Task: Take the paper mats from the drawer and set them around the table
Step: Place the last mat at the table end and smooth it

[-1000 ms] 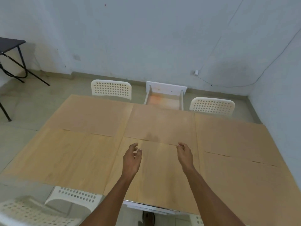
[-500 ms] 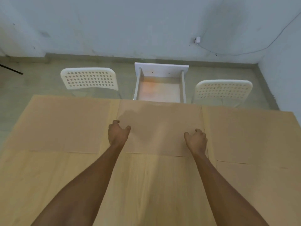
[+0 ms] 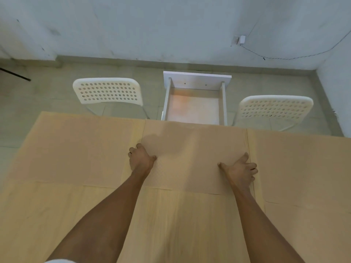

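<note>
**Hands on the middle mat at the far edge of the table**

A pale wall and a tiled floor fill the top of the frame. Below them, the wooden table (image 3: 171, 224) takes up the lower half. A white drawer (image 3: 193, 105) hangs open in the upper middle, and it looks empty. A white chair (image 3: 108, 92) stands at upper left and another chair (image 3: 275, 107) at upper right.

The middle paper mat (image 3: 191, 154) lies at the far edge, just below the drawer. The left mat (image 3: 79, 149) and the right mat (image 3: 303, 168) sit beside it. The left hand (image 3: 141, 160) presses on its left edge with fingers curled. The right hand (image 3: 240, 172) rests on its right edge, thumb spread. I cannot tell if the fingers pinch the paper or only push it flat.

The mat is thin. A hard push could wrinkle it, slide it over the next mat, or slip it off the far edge.
</note>
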